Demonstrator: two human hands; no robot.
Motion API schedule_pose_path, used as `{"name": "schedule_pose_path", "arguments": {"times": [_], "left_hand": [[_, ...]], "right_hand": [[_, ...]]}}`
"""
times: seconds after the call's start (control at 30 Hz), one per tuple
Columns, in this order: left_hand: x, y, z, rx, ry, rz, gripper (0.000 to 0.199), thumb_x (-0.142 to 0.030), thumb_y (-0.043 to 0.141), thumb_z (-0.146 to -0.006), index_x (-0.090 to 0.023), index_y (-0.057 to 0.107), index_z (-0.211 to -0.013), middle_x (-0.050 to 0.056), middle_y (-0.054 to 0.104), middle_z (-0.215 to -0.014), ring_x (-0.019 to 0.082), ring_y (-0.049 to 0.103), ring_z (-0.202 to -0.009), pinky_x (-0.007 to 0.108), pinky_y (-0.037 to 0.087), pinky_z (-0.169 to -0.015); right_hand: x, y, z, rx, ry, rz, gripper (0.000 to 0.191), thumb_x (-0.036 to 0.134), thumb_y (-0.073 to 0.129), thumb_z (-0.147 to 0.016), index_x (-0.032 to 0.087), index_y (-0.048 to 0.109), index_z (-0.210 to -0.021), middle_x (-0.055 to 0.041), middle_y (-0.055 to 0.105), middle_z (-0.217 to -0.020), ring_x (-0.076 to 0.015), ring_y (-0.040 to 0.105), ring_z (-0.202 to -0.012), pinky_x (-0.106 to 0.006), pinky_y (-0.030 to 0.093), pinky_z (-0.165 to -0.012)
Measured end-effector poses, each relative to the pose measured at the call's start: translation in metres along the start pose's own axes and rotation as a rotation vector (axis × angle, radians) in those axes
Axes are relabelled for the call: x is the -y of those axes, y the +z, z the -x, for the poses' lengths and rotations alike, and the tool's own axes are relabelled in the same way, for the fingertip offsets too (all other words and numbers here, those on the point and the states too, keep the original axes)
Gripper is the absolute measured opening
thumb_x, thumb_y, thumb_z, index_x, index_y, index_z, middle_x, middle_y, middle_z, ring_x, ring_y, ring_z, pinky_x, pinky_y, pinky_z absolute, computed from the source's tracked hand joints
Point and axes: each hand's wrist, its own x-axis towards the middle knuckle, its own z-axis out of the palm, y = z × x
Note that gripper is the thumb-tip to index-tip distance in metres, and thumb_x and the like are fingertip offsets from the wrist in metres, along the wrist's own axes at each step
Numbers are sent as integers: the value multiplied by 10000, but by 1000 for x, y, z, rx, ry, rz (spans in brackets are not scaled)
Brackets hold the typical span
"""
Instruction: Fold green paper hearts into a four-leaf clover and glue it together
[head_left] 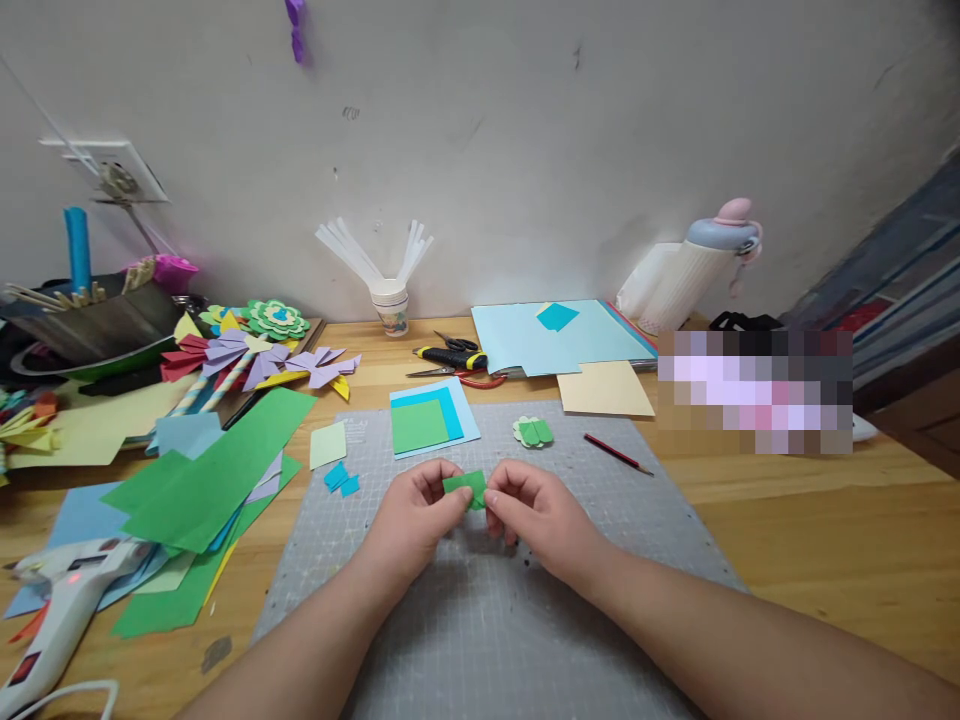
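Between my two hands is a small piece of green paper, held just above the grey cutting mat. My left hand pinches its left part with thumb and fingers. The fingertips of my right hand are closed on its right edge. Just beyond them lies a pale scalloped paper shape with green pieces on it. A stack of blue and green paper squares rests farther left. Small blue paper pieces and a pale green square lie beside my left hand.
A pencil lies right of the hands. Scissors and black-yellow pliers sit behind the mat, near a paper cup of white sticks. At left are green paper sheets and a hot glue gun. A bottle leans at right.
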Motion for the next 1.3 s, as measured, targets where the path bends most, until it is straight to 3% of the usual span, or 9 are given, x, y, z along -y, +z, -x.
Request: {"name": "schedule_pose_path", "arguments": {"times": [0.37,0.53,0.7,1.0,1.3], "left_hand": [[0,0,0,5,-35,63,225,-329,660,-640,-163,509,-632,-49,474,-526,86,403,-513,214,303,-528],[1,-1,0,5,-21,46,248,-347,685,-640,-163,520,-654,-39,490,-563,93,418,-534,219,321,-545],[-1,1,1,23,-7,42,256,-358,682,-648,-169,510,-654,-38,482,-586,98,412,-549,221,321,-552],[3,2,3,103,80,-136,143,-248,599,-696,-175,485,-649,-36,458,-606,112,411,-596,229,312,-570],[-1,2,2,57,9,27,268,-344,668,-659,-169,471,-609,-47,476,-557,93,393,-549,216,300,-550]], "right_hand": [[6,2,5,-9,-72,17,189,298,508,-845,190,459,-698,58,452,-561,-93,414,-525,-232,334,-524],[5,1,1,12,-48,-26,170,312,518,-832,189,463,-727,43,497,-608,-106,486,-566,-247,392,-576],[2,1,0,19,-19,15,149,259,527,-804,189,466,-688,37,508,-590,-102,458,-546,-234,363,-533],[8,-1,1,-59,-63,-21,133,244,534,-799,186,479,-693,46,492,-599,-90,450,-541,-224,363,-537],[8,-3,0,-56,-35,-75,208,370,491,-851,187,496,-751,37,516,-611,-99,475,-539,-229,373,-530]]}}
